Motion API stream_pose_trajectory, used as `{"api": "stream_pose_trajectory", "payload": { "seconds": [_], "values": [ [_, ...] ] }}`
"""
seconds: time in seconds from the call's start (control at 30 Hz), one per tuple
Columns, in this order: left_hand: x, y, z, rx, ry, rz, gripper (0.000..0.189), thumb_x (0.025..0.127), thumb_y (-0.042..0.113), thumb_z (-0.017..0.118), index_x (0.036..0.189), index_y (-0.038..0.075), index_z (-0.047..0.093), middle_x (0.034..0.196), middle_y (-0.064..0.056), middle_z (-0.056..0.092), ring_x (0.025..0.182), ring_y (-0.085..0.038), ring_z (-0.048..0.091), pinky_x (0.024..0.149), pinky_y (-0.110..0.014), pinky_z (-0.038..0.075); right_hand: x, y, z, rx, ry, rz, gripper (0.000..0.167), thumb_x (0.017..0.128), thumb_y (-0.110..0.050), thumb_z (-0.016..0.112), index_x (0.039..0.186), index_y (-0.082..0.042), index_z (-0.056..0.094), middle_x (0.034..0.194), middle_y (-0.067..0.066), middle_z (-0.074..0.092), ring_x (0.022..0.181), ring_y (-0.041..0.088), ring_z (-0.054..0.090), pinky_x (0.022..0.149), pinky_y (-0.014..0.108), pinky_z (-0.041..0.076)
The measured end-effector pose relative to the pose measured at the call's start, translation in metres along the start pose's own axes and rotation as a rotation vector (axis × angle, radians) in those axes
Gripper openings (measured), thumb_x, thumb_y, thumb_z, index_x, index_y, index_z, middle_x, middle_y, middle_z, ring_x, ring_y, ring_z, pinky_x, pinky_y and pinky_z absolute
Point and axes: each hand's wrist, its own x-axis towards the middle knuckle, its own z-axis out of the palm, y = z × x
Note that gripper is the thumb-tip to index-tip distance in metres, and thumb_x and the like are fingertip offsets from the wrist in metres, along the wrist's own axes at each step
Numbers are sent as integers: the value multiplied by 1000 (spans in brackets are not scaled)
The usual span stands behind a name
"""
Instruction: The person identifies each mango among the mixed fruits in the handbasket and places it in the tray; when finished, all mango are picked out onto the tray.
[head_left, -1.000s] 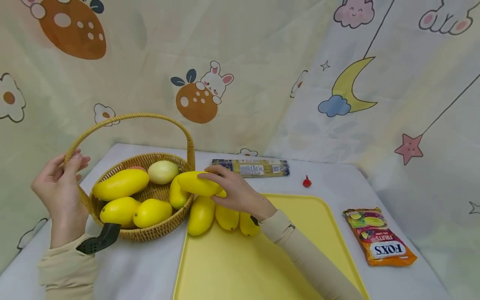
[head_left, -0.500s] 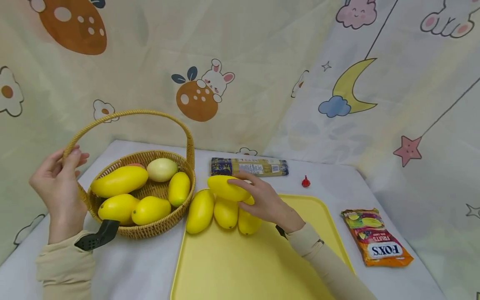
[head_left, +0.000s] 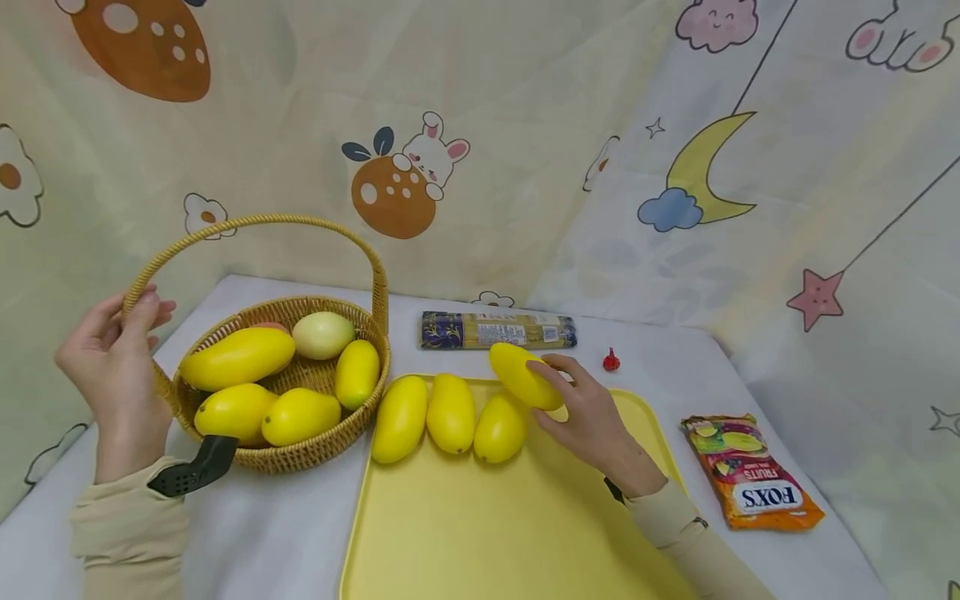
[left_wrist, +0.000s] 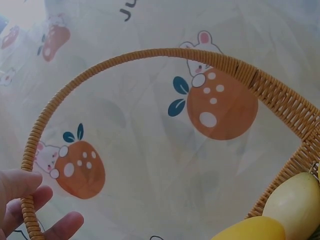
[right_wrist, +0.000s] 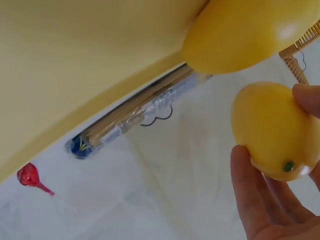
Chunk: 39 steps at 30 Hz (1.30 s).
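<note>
My right hand (head_left: 592, 421) grips a yellow mango (head_left: 525, 377) above the back of the yellow tray (head_left: 480, 533). In the right wrist view the fingers and thumb hold that mango (right_wrist: 272, 130) by its sides, its green stem spot showing. Three mangoes (head_left: 452, 414) lie in a row at the tray's back left. On the left stands a wicker basket (head_left: 307, 454) with several mangoes, a pale whitish-green fruit (head_left: 324, 336) and a partly hidden reddish fruit (head_left: 272, 326). My left hand (head_left: 116, 358) holds the left side of the basket's arched handle (left_wrist: 140, 53) between thumb and fingers.
Behind the tray lies a clear-wrapped pack of spaghetti (head_left: 498, 331) with a dark blue end. A small red item (head_left: 611, 360) is to its right. At the right of the white table is a Fox's candy bag (head_left: 752, 473). A printed curtain hangs behind.
My right hand has carried the mango from the basket's right rim rightward, past the three mangoes on the tray. My left hand has kept its hold on the handle.
</note>
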Motion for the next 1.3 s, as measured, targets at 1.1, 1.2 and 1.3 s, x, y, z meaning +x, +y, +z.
{"api": "stream_pose_trajectory", "payload": {
  "seconds": [1.1,1.2,1.3],
  "values": [
    [0,1,0,-2,-1,-3,35,77,20,80,106,3,73,87,-1,71,80,-14,63,74,-20,36,-34,-4,11,-176,-127,83,62,74,-32,83,125,-11,57,121,15,54,82,23,60,51,24,44],
    [0,1,0,-21,-7,2,33,78,18,80,106,2,73,85,-2,72,79,-14,62,73,-20,37,-32,-4,9,-169,-105,69,56,76,-32,81,123,-11,58,119,13,55,75,19,57,50,22,42],
    [1,1,-1,-37,-10,4,30,80,14,78,106,1,73,83,-2,72,78,-15,62,71,-20,37,-30,-4,8,-164,-90,60,51,78,-29,79,122,-10,60,117,13,56,70,16,53,46,18,36]
  ]
}}
